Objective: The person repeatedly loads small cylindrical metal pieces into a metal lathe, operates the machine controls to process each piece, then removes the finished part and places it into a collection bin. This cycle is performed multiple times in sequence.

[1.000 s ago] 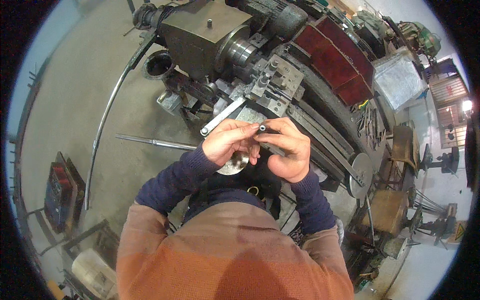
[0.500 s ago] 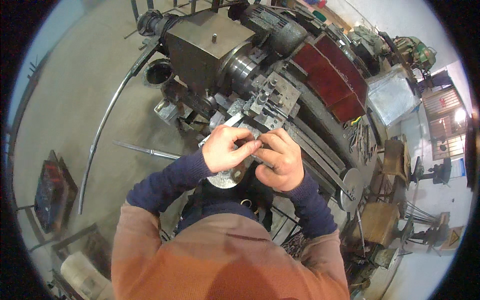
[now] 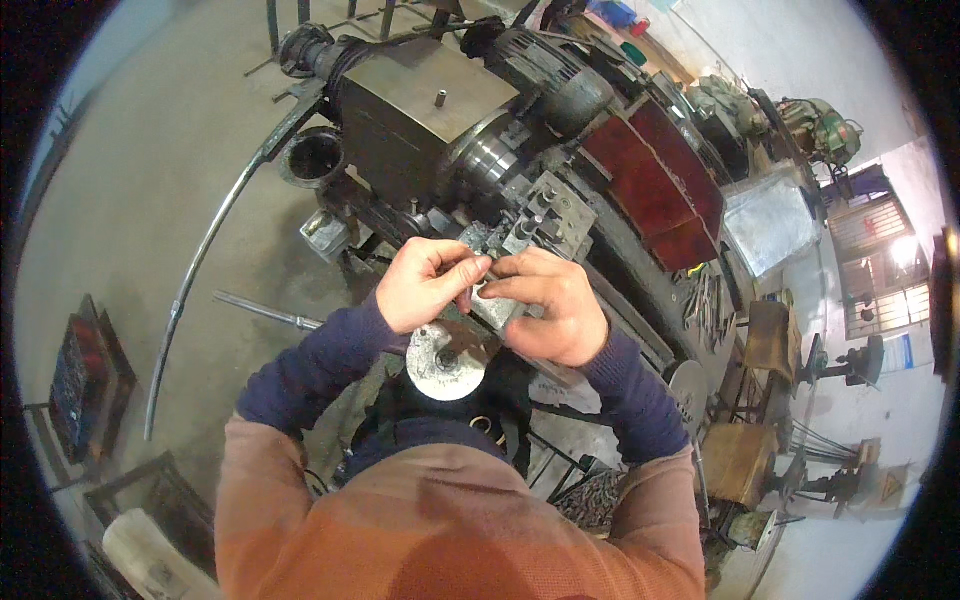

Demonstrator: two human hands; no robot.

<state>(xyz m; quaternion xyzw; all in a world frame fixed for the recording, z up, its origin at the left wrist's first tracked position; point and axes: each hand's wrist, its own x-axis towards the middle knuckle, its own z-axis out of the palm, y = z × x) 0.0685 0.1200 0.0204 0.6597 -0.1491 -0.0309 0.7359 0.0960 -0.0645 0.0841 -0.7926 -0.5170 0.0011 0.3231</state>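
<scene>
Both hands meet in front of a metal lathe, above its carriage. My left hand [image 3: 420, 285] is closed, thumb pressed on the bent fingers. Against its fingertips comes my right hand [image 3: 558, 308], its fingers curled in a pinch. Whatever sits between the fingertips is too small and covered to make out. Just below the left hand is a round, chip-dusted metal handwheel [image 3: 445, 372]. Beyond the hands stands the bolted tool post [image 3: 560, 215], and past it the shiny cylindrical spindle [image 3: 490, 158] of the headstock [image 3: 420, 85].
A long curved metal lever [image 3: 205, 250] hangs at left; a straight bar [image 3: 262, 308] juts out beside my left forearm. Dark red covers [image 3: 655, 180] and several hand tools [image 3: 708, 305] lie along the lathe's right side. Metal chips [image 3: 595, 500] are heaped at lower right.
The view has shifted a little. Both hands have moved slightly left, still together at the fingertips, and more of the handwheel now shows below the left hand.
</scene>
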